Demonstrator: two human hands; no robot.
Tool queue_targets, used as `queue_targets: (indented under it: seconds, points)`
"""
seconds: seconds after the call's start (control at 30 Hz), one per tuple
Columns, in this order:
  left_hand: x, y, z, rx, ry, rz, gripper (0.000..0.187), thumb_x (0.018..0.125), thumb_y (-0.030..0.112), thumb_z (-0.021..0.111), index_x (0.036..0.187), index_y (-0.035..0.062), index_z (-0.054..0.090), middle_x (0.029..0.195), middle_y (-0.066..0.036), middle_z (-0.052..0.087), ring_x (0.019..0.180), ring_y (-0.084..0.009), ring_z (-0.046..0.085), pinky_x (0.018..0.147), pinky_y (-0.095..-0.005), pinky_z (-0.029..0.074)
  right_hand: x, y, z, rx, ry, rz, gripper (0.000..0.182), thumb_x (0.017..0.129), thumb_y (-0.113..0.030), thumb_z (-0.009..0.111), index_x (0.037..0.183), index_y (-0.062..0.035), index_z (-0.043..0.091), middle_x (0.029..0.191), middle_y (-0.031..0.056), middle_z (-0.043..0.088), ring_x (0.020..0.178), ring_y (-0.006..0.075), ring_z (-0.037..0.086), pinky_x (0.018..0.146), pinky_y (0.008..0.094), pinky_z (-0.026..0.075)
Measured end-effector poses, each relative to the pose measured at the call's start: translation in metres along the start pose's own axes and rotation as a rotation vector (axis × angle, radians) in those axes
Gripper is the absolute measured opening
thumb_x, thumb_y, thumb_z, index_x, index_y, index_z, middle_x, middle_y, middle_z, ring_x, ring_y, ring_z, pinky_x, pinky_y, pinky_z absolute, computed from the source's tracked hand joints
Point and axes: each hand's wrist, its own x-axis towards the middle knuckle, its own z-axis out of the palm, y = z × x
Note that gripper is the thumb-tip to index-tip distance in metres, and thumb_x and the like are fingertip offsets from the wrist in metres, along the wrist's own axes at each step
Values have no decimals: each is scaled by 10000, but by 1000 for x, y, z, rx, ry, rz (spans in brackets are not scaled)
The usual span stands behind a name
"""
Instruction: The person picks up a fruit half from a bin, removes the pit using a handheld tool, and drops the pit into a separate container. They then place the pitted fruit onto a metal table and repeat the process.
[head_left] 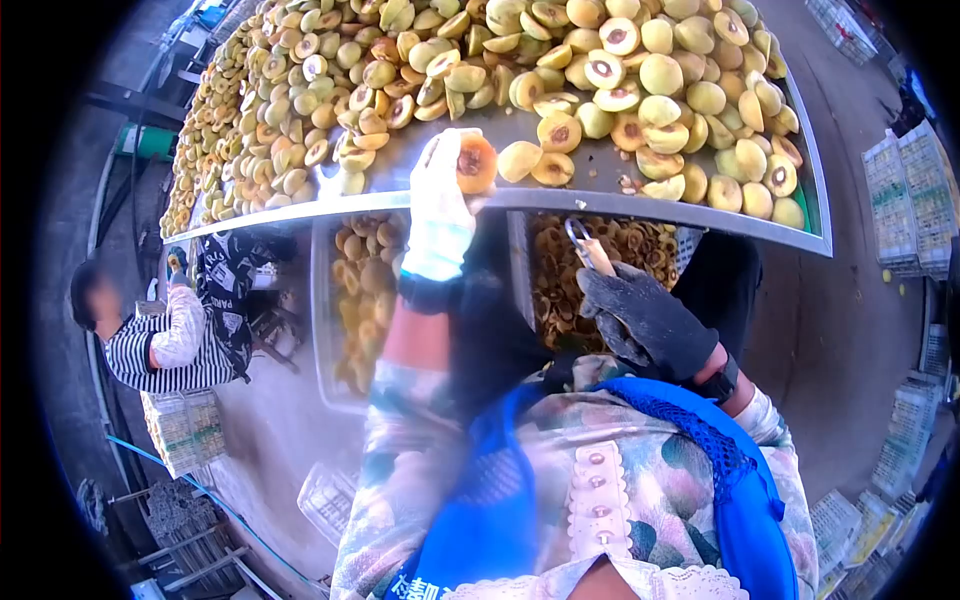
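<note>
My left hand (440,205), in a white glove, reaches up to the edge of the metal table (600,200) and holds a halved peach (476,163) with its pit showing. Lower down, my right hand (645,318) wears a dark glove and grips a small pitting tool (588,245) with a metal loop at its tip. The table holds a large heap of halved peaches (560,70), many cut side up. Two loose halves (535,163) lie just right of the one I hold.
Under the table edge stand a crate of pitted halves (360,290) on the left and a bin of pits and scraps (610,250) on the right. Another person in a striped top (165,345) works at the left. White crates (910,190) are stacked on the floor at right.
</note>
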Motion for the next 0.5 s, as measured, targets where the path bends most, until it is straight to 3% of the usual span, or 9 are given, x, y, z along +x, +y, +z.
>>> queue_targets:
  seconds: [0.03, 0.2, 0.3, 0.33, 0.4, 0.43, 0.5]
  points:
    - [-7, -1, 5, -55, 25, -12, 345, 851, -80, 426, 1150, 24, 564, 955, -47, 560, 739, -106, 554, 508, -196, 436, 1, -19, 18, 327, 148, 186, 201, 928, -301, 626, 898, -111, 566, 623, -53, 506, 414, 33, 414, 366, 199, 297]
    - [-32, -27, 12, 17, -50, 138, 258, 889, -20, 464, 1129, -7, 559, 995, -56, 552, 793, -113, 566, 536, -198, 463, 0, -17, 30, 340, 146, 168, 194, 936, -313, 611, 932, -123, 578, 666, -65, 542, 449, 12, 444, 381, 176, 315]
    - [-49, -24, 34, -92, 27, 90, 188, 971, 168, 494, 1043, 7, 559, 907, -44, 567, 661, -74, 528, 490, -181, 402, 10, -1, 23, 612, -161, 91, 214, 968, -266, 537, 1101, -99, 548, 854, -40, 556, 655, 44, 493, 542, 191, 385]
    - [-54, -22, 39, -117, 39, 74, 195, 979, 194, 490, 1025, 17, 557, 872, -38, 567, 630, -63, 510, 480, -178, 384, 18, 5, 20, 814, -457, -50, 265, 994, -232, 473, 1208, -79, 505, 1009, -1, 558, 835, 86, 531, 687, 218, 443]
    - [-62, -20, 48, -109, 75, 76, 197, 987, 235, 488, 974, 47, 547, 769, -17, 560, 558, -28, 450, 458, -167, 324, 17, 5, 21, 880, -494, -57, 283, 995, -225, 471, 1235, -82, 508, 1017, -3, 561, 840, 86, 534, 688, 218, 446]
    - [-63, -21, 48, -109, 68, 77, 201, 986, 237, 491, 972, 44, 545, 776, -22, 564, 566, -43, 462, 476, -179, 347, 8, -17, 34, 745, -236, 82, 240, 969, -253, 533, 1157, -104, 554, 869, -44, 562, 665, 44, 498, 544, 189, 390]
    - [-66, -24, 48, -110, 54, 79, 209, 983, 241, 497, 967, 38, 542, 789, -33, 572, 581, -72, 488, 513, -203, 393, 4, -27, 40, 628, 27, 220, 205, 944, -280, 594, 1080, -127, 601, 722, -83, 564, 489, 4, 461, 399, 162, 334]
